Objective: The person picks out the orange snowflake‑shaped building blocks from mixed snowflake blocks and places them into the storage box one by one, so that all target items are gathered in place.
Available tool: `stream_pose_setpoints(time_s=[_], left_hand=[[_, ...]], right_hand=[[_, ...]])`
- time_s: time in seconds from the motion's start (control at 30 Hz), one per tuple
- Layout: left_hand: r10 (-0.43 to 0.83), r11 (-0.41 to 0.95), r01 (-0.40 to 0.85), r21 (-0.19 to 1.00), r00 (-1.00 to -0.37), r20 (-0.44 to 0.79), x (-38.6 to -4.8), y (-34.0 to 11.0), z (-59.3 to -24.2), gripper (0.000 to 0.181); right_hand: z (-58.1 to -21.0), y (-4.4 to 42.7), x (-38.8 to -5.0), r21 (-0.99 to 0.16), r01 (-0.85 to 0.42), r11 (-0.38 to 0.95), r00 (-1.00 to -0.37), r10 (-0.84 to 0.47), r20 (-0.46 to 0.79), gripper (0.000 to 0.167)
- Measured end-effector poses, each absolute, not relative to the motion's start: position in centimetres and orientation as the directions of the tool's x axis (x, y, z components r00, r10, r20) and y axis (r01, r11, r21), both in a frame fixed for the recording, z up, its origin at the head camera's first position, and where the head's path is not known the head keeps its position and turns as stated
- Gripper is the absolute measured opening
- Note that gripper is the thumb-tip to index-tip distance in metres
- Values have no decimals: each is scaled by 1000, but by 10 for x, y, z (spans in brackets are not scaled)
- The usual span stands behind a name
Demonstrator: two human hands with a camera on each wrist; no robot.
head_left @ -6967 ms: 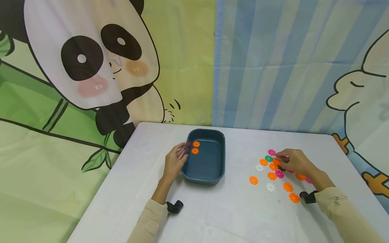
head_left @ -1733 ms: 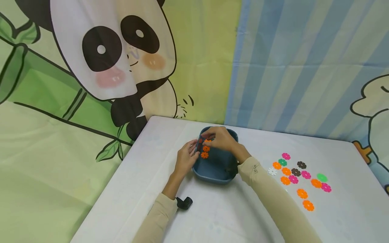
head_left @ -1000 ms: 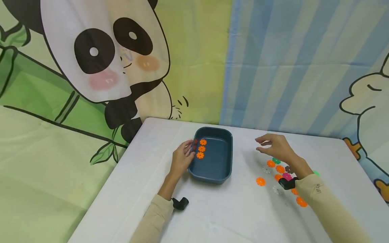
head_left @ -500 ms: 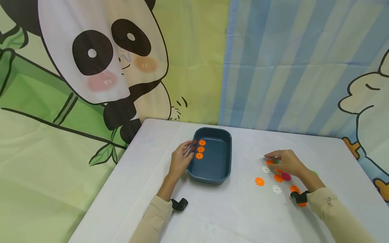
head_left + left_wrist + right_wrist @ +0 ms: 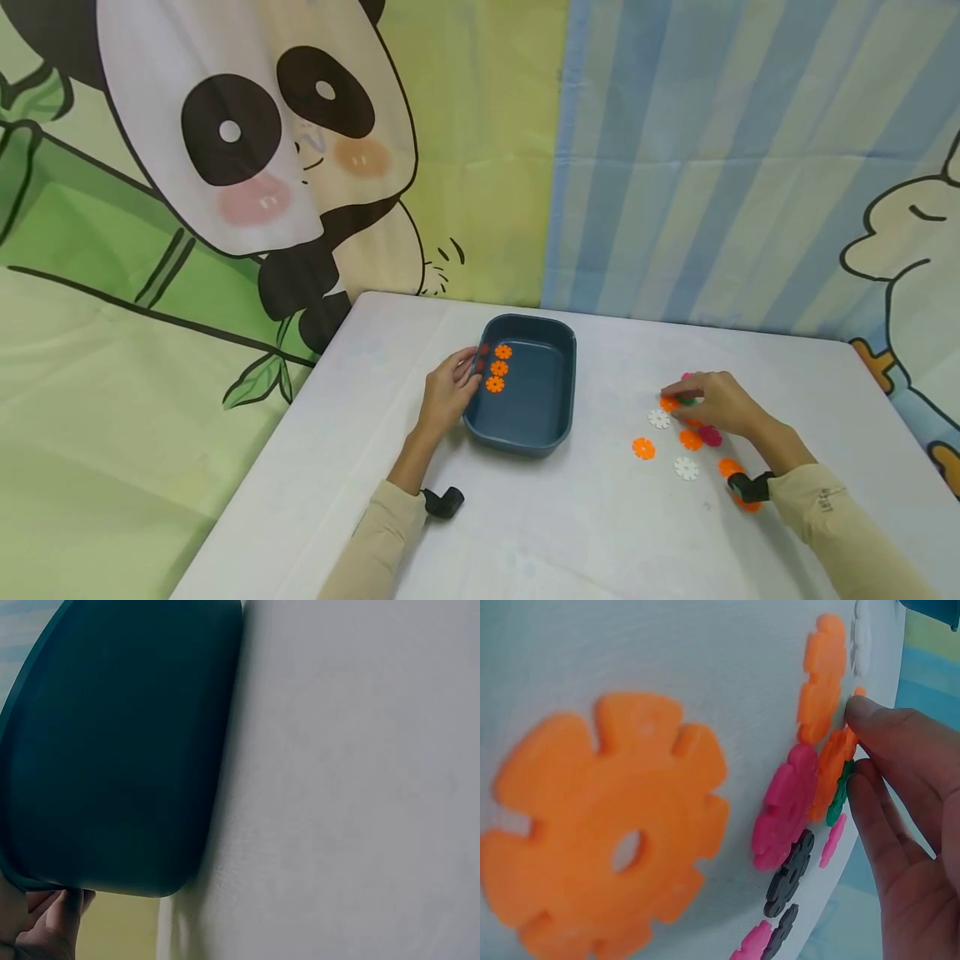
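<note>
My left hand (image 5: 446, 392) grips the left rim of a dark blue rectangular tub (image 5: 528, 412). In the left wrist view, the fingers (image 5: 60, 922) meet the rim of the tub (image 5: 112, 750). Three orange notched plastic discs (image 5: 498, 368) lie in a column along the tub's left side. At the right, my right hand (image 5: 723, 404) is low over loose discs. Its thumb and fingers are around the edges of an orange disc (image 5: 668, 403). The right wrist view shows the thumb (image 5: 900, 731) at that disc and a green disc (image 5: 841, 795) by the fingers.
White discs (image 5: 686, 468), a lone orange disc (image 5: 643, 448) and a magenta disc (image 5: 709, 436) lie near the right hand. Dark discs (image 5: 789, 874) show in the right wrist view. A printed curtain (image 5: 637, 167) hangs behind the white table (image 5: 525, 533).
The discs in the tub have gone from two to three. My right hand has moved from over the tub back to the loose discs and lowered onto them. The left hand keeps its hold.
</note>
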State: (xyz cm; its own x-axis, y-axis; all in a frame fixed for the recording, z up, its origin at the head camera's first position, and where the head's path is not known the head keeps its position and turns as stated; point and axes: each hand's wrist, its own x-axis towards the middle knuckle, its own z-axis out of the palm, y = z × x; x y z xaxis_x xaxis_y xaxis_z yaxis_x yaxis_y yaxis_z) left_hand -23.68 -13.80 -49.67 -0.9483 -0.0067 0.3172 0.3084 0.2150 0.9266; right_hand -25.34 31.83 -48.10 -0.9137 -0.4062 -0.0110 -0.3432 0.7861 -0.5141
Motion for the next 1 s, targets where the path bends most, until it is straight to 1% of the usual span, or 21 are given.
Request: stream_pose_setpoints(time_s=[0.2,0.4,0.53,0.67,0.83,1.0], left_hand=[[-22,182,299,937,-951,308,-236,-136,-500,49],[-11,191,278,941,-958,285,-238,-133,-503,49],[-15,189,278,942,-958,286,-238,-133,-502,50],[-19,191,285,939,-956,294,-237,-132,-501,49],[-16,180,285,942,-956,292,-237,-133,-501,49],[0,186,287,940,-956,292,-236,-132,-500,51]], right_hand=[[-483,318,-256,-517,-338,787,-912,-410,-27,31],[-480,316,-261,-545,-304,781,-913,-403,-68,33],[-479,313,-258,-545,-295,785,-918,-391,-65,35],[-478,311,-254,-534,-332,777,-912,-410,-31,35],[-476,309,-252,-481,-412,774,-888,-460,19,35],[-475,309,-251,-460,-420,782,-886,-464,20,36]])
